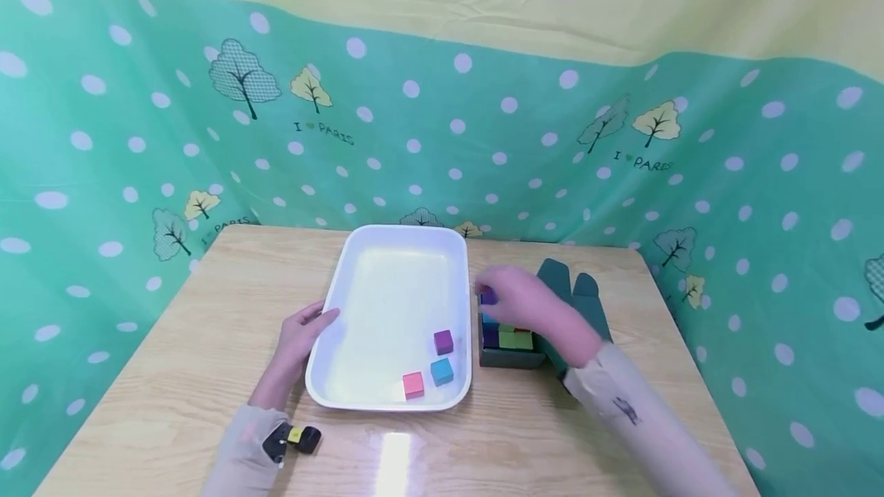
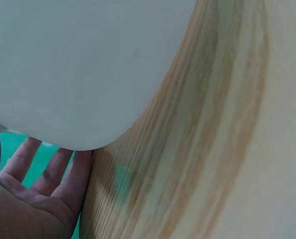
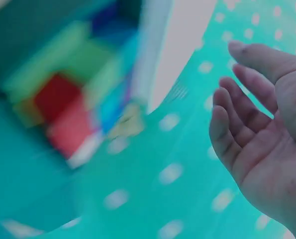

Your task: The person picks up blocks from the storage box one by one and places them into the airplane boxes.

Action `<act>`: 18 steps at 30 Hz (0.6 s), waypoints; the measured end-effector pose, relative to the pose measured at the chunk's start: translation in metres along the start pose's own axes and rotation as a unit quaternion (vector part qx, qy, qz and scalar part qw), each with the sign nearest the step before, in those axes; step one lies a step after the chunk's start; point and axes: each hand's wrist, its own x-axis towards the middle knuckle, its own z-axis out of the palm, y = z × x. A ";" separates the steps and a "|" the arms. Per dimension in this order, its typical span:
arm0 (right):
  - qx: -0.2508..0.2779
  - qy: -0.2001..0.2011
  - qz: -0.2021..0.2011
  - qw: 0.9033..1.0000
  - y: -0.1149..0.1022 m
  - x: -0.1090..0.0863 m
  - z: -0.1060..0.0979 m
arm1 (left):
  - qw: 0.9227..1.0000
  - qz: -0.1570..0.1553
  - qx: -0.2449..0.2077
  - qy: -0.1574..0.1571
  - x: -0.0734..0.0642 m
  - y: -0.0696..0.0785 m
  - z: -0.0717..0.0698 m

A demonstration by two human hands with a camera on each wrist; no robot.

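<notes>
A white tray [image 1: 387, 313] stands on the table, with a purple block [image 1: 443, 341], a blue block [image 1: 442, 371] and a pink block [image 1: 413, 385] near its front right corner. My left hand [image 1: 301, 337] holds the tray's left edge, thumb over the rim and fingers against the outer wall [image 2: 63, 99]. Right of the tray is a dark green box [image 1: 512, 359] packed with coloured blocks [image 1: 507, 338]. Over its left part is my right hand [image 1: 514, 297]. In the right wrist view that hand [image 3: 267, 124] has loosely bent, spread fingers holding nothing, beside blurred red blocks [image 3: 63, 99].
The box's lid [image 1: 587, 301] is folded back to the right, under my right forearm. A green dotted curtain [image 1: 414, 121] hangs right behind the wooden table [image 1: 228, 313] and along both sides. A black wrist strap with a small device [image 1: 297, 437] is on my left wrist.
</notes>
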 end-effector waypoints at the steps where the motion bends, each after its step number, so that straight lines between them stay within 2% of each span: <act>1: -0.017 -0.016 -0.020 1.000 -0.012 0.009 -0.002 | 1.000 0.000 0.003 -0.001 0.000 0.000 0.000; 4: -0.054 -0.065 -0.052 0.995 -0.046 0.035 -0.004 | 1.000 -0.004 0.006 0.001 -0.001 -0.002 -0.002; 7: -0.050 -0.118 -0.035 0.991 -0.068 0.055 0.006 | 1.000 -0.008 0.008 -0.002 -0.003 -0.002 -0.001; 9: -0.036 -0.159 0.007 0.987 -0.077 0.066 0.017 | 1.000 -0.007 0.009 -0.003 -0.003 -0.001 -0.001; 12: -0.019 -0.206 0.089 0.974 -0.085 0.079 0.034 | 1.000 -0.003 0.008 -0.001 -0.001 0.001 0.000; 15: -0.006 -0.215 0.169 0.962 -0.089 0.088 0.050 | 1.000 -0.003 0.004 0.002 0.000 0.002 0.000; 18: 0.015 -0.212 0.240 0.947 -0.091 0.088 0.063 | 1.000 -0.004 0.001 0.001 0.000 0.001 0.000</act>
